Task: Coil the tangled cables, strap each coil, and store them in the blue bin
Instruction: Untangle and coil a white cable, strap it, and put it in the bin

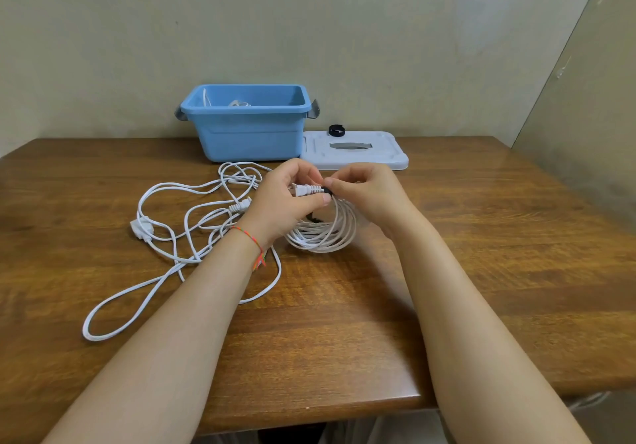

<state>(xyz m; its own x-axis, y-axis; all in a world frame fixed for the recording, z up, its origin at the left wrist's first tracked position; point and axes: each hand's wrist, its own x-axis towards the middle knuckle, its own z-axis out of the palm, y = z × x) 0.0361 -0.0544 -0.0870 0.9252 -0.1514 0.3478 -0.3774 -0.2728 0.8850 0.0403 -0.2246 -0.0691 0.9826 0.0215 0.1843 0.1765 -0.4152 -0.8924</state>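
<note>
A white cable coil (pixel 325 233) hangs in front of me above the table. My left hand (pixel 287 199) grips its top together with a white plug end. My right hand (pixel 364 192) pinches a black strap (pixel 327 190) wrapped around the coil's top. Left of the coil a tangled white cable (pixel 179 223) sprawls over the table, with connectors showing. The blue bin (pixel 246 134) stands at the back with white cable partly visible inside.
The bin's grey lid (pixel 354 156) lies flat to the right of the bin. A spare black strap (pixel 336 130) rests at the lid's far edge. The wooden table's (pixel 481 254) front edge is close to me; walls stand behind and on the right.
</note>
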